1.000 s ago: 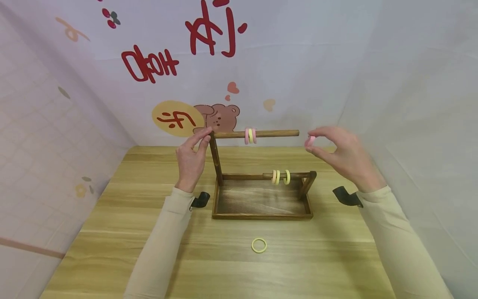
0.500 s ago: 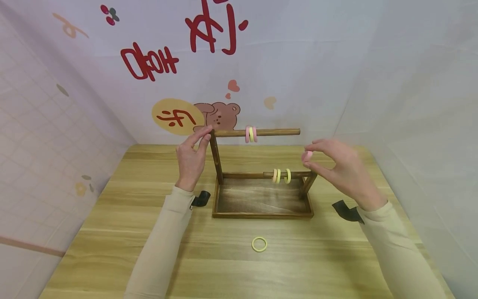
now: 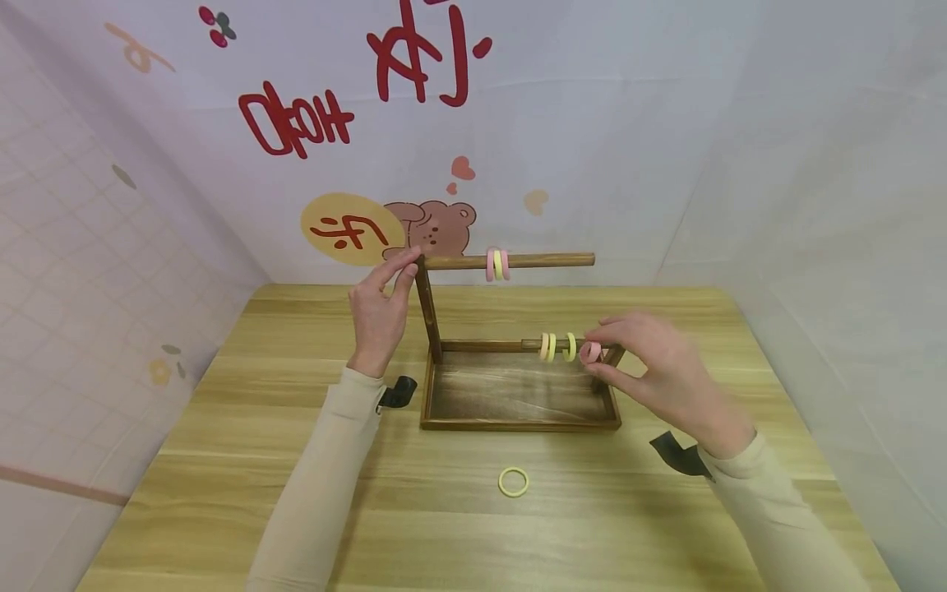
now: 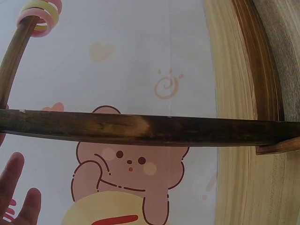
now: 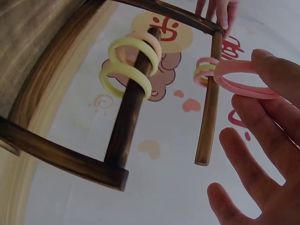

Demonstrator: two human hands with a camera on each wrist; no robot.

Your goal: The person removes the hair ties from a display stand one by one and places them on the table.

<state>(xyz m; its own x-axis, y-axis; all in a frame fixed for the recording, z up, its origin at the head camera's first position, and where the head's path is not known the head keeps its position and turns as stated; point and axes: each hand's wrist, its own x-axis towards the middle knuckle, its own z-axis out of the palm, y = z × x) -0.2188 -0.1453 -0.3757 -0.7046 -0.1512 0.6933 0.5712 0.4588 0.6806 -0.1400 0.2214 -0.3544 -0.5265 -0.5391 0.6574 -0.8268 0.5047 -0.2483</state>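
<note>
A dark wooden rack (image 3: 521,426) has a tray base and two rods, the upper one reaching right from the left post. My left hand (image 3: 379,316) pinches that post's top corner between thumb and forefinger. With thumb and forefinger, my right hand (image 3: 669,382) holds a pink ring (image 5: 227,87) beside the right end of the lower rod (image 5: 127,119), not around it. The lower rod bears an orange ring (image 3: 544,347) and two yellow rings (image 5: 110,84). Pink rings with a yellow ring (image 3: 498,265) between them hang on the upper rod (image 3: 555,261).
A loose yellow ring (image 3: 514,494) lies flat on the wood-grain table (image 3: 414,510) in front of the rack. Behind stands a white cloth backdrop (image 3: 614,148) printed with a bear and red characters. Another pale cloth wall (image 3: 836,247) rises at the right.
My right hand has moved down and left with the pink ring, from near the upper rod's free end to the lower rod's right end. My left hand stays at the post.
</note>
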